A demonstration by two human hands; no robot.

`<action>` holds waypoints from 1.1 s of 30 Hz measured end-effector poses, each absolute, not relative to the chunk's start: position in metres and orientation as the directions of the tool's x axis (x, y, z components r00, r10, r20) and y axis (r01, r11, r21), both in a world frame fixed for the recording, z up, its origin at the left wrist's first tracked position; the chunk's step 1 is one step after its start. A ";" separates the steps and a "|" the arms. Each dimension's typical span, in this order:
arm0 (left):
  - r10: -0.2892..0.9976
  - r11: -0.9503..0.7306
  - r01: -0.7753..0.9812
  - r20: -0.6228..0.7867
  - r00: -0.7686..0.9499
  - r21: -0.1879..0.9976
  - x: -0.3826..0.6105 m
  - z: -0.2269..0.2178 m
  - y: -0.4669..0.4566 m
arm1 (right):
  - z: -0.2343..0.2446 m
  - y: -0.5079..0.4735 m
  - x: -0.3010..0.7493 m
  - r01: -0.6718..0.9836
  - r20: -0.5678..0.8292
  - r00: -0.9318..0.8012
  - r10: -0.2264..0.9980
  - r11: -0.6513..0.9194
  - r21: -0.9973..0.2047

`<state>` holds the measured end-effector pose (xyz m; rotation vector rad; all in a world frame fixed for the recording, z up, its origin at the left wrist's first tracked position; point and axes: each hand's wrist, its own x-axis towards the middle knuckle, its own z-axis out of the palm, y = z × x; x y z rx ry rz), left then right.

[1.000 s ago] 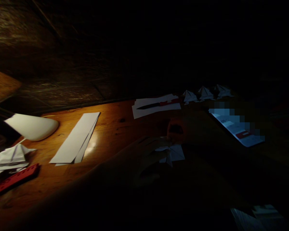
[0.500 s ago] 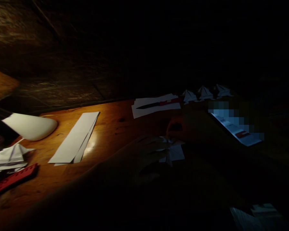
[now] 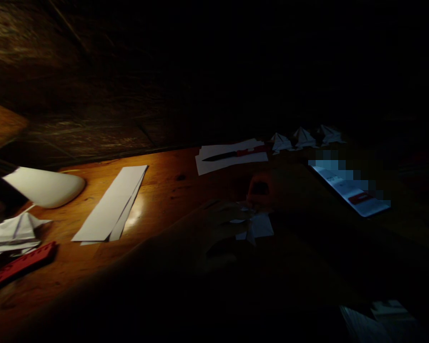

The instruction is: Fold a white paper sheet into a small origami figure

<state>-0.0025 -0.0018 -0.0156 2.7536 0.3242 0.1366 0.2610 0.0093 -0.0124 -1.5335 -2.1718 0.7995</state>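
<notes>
A small white folded paper (image 3: pixel 262 225) with pointed flaps lies on the wooden table in deep shadow. My left hand (image 3: pixel 218 224) reaches in from the lower left, its fingers stretched apart and resting on the paper's left side. At the paper's top edge, my right hand (image 3: pixel 262 193) has thumb and forefinger curled together in a pinch on a flap. Darkness hides most of the right hand and the exact contact.
Behind lie paper sheets (image 3: pixel 207 166) under a red-handled knife (image 3: pixel 232 155), beside several folded paper figures (image 3: pixel 303 137). A lit phone (image 3: pixel 357 195) lies right. Leftward are paper strips (image 3: pixel 110 205), a white lamp (image 3: pixel 50 188), crumpled folded paper (image 3: pixel 17 233) and a red ruler-like piece (image 3: pixel 21 264).
My right thumb and forefinger have shifted slightly at the paper's top edge, and a flap there sits a little differently. My left hand stays almost still.
</notes>
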 end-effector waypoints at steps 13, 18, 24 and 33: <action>0.267 -0.881 0.225 0.045 0.963 0.416 0.002 -0.001 -0.004 | -0.019 0.007 0.258 0.759 0.007 -0.282 0.959 0.228 -0.610; 0.268 -0.887 0.237 0.026 0.963 0.395 0.005 0.006 -0.005 | -0.016 0.007 0.255 0.790 -0.029 -0.247 0.969 0.183 -0.585; 0.260 -0.894 0.229 0.029 0.965 0.384 0.007 0.008 -0.007 | -0.017 0.005 0.253 0.800 -0.023 -0.228 0.973 0.174 -0.575; 0.247 -0.898 0.219 0.027 0.969 0.381 0.005 0.004 -0.005 | -0.018 0.008 0.257 0.770 0.046 -0.265 0.963 0.240 -0.592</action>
